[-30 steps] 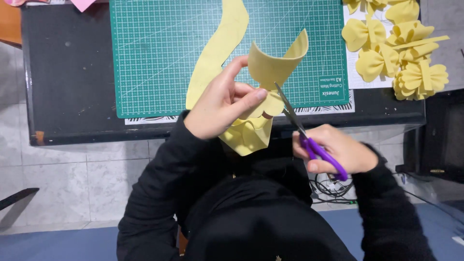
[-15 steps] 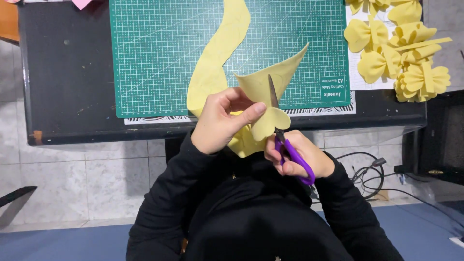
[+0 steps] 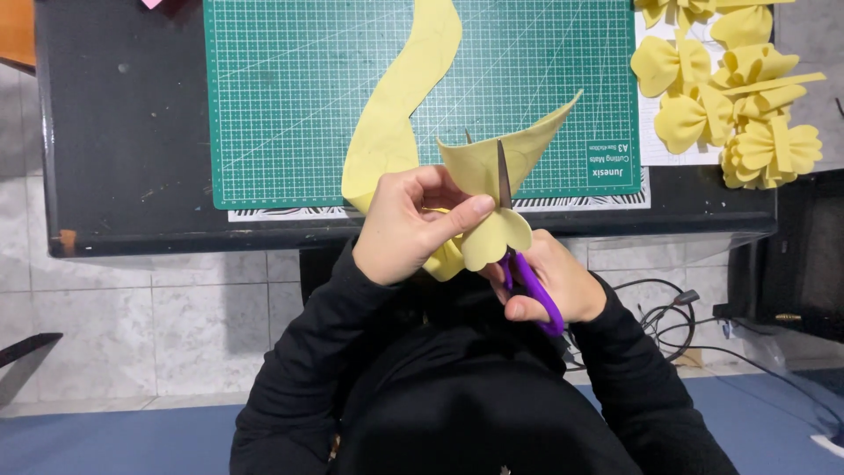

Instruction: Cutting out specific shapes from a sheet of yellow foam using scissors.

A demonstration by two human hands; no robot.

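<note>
Two hands meet over the near edge of the table, and between them is a yellow foam sheet [image 3: 492, 167], held up in the air just above the front of the green cutting mat [image 3: 290, 97]. The sheet curls upward to a point at its right corner, and a rounded, petal-like lobe hangs at its lower end. The left hand [image 3: 409, 224] pinches the sheet, thumb pressed on the front of the lobe and the other fingers curled behind it. The right hand [image 3: 549, 281] is closed around the purple handles of a pair of scissors [image 3: 519, 255], fingers wrapped tight; the blades rise straight up across the sheet, their tips apart, with the foam between them. A long curved yellow foam strip [image 3: 396, 114] lies on the mat behind the left hand, running from the mat's far edge to its near edge. At the far right, on a white paper beside the mat, sits a cluster of yellow foam bows [image 3: 730, 97], touching and overlapping one another. The mat rests on a dark table [image 3: 123, 132]. Black sleeves cover both arms. Cables lie on the tiled floor below the right arm.
</note>
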